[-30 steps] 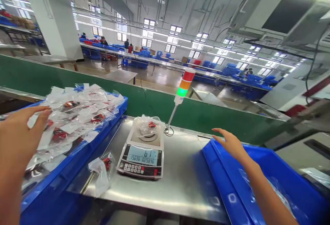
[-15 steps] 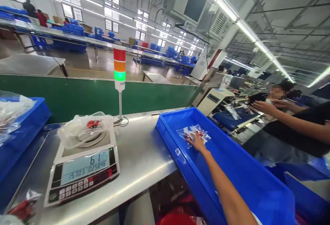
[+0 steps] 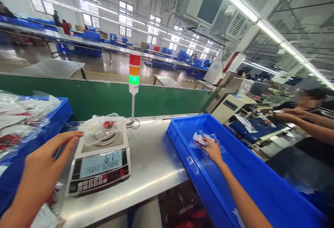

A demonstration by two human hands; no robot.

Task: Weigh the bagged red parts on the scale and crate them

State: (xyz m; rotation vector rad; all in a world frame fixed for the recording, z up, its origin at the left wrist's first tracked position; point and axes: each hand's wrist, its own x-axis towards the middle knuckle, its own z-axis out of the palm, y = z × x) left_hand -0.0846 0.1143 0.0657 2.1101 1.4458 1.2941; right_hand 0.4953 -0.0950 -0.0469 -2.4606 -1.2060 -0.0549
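Left hand [image 3: 43, 165]: spread. Right hand [image 3: 213, 151]: touching clear plastic bag [image 3: 197, 139], pinch indeterminable, near blue plastic bin's [image 3: 261, 182] far edge. Likely slippery; grasp centrally.

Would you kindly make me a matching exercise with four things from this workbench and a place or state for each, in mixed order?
Things:
1. Left hand
2. Right hand
3. Scale
4. Signal tower

Places and states:
A. Green section lit
B. Over the blue bin on the right, at a clear bag
C. Bearing a plastic bag with a red item visible, its display's top line reading 61
D. Near the left edge of the weighing device, thumb and fingers apart

Right pairs: 1-D, 2-B, 3-C, 4-A
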